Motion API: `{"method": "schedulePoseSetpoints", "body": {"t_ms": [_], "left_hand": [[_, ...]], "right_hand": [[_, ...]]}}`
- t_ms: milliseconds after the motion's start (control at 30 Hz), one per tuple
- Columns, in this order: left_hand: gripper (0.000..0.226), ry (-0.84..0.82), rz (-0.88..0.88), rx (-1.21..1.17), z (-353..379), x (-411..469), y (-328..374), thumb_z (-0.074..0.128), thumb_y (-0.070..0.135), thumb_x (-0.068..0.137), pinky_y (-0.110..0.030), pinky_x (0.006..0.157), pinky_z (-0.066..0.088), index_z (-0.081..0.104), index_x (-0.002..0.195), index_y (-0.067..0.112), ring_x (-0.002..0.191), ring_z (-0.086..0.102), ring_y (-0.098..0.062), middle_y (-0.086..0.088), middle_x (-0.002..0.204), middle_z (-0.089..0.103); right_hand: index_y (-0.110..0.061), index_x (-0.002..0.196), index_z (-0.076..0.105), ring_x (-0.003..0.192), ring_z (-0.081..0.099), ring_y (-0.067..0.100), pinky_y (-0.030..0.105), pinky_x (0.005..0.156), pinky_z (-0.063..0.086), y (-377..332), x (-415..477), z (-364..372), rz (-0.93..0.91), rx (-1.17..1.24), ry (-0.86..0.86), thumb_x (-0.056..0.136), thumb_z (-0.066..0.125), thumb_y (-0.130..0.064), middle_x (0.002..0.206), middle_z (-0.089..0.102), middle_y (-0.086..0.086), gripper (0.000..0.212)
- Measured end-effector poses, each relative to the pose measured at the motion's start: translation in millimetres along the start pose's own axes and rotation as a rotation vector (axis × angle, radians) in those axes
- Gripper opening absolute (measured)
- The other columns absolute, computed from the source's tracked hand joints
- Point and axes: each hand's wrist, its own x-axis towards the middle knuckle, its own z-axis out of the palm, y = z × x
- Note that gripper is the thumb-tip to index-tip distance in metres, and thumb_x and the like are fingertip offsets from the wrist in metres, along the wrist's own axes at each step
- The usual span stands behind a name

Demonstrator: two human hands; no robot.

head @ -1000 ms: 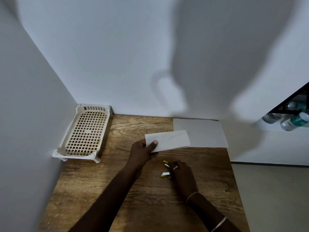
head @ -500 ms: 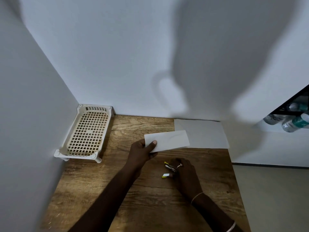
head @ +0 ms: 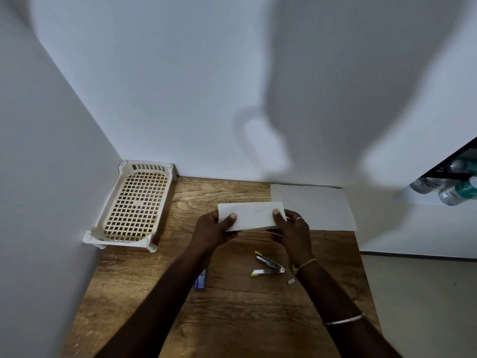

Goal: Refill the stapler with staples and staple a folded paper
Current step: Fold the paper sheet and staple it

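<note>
**Both hands on the folded paper, stapler lying open on the table**

Left hand [head: 211, 228] pinches the left end of the folded paper [head: 251, 215], thumb on top, fingers underneath. Right hand [head: 293, 229] pinches the right end the same way, thumb on top near the right edge. Paper is held roughly level, raised off the wooden table [head: 232, 319], long side running left-right between the two hands.

Stapler [head: 268, 266] sits on the table just below and between the hands, nearer the right wrist. It's splayed open in a V, yellow tips pointing left, hinge to the right. Not touching either hand. A small grey strip [head: 291, 281], probably staples but too small to be sure, lies just right of the stapler by the right forearm.

Change vs 0.5 s ago: the right hand was down on the stapler; now it's let go and is up on the paper. Left hand's grip on the paper is unchanged. Stapler is fully exposed now.

Hidden / unclear: a blue-and-white box [head: 201, 280] pokes out from under the left forearm, mostly covered, label unreadable. Fingers under the paper aren't visible.

Further out: flat white sheet [head: 317, 208] against the back wall behind the right hand; cream plastic basket [head: 134, 202] in the left corner; bottles [head: 454, 189] at the right edge, cut off.
</note>
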Motion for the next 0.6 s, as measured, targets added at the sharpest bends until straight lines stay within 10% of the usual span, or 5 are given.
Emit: {"method": "schedulePoseSetpoints", "body": {"t_ms": [200, 367, 600], "left_hand": [[0.028, 0.033, -0.044, 0.048, -7.1, 16.8, -3.0, 0.072, 0.016, 0.092, -0.036, 0.074, 0.063, 0.068, 0.119, 0.010, 0.094, 0.076, -0.026, -0.012, 0.108, 0.075], [0.026, 0.141, -0.066, 0.232, -18.1, 37.1, -16.8, 0.075, 0.016, 0.090, -0.037, 0.065, 0.064, 0.070, 0.115, 0.009, 0.091, 0.075, -0.028, -0.012, 0.107, 0.074], [0.016, 0.258, 0.017, 0.611, -29.8, 51.8, -47.4, 0.079, 0.021, 0.086, -0.035, 0.059, 0.064, 0.068, 0.099, 0.020, 0.064, 0.074, -0.013, -0.004, 0.094, 0.074]], "right_hand": [[-0.009, 0.119, 0.062, 0.091, 0.072, 0.022, 0.049, 0.079, 0.062, 17.1, 14.1, 7.9, 0.014, -0.086, 0.041, 0.088, 0.075, -0.013, 0.105, 0.072, 0.012, 0.034], [-0.010, 0.108, 0.064, 0.082, 0.072, 0.029, 0.030, 0.060, 0.060, 30.8, 26.7, 11.3, 0.067, -0.186, 0.088, 0.086, 0.077, -0.015, 0.107, 0.071, 0.014, 0.027], [-0.014, 0.105, 0.062, 0.100, 0.067, 0.025, 0.046, 0.092, 0.056, 62.9, 45.2, 11.4, 0.099, -0.473, 0.086, 0.081, 0.081, -0.027, 0.112, 0.068, 0.008, 0.034]]}}
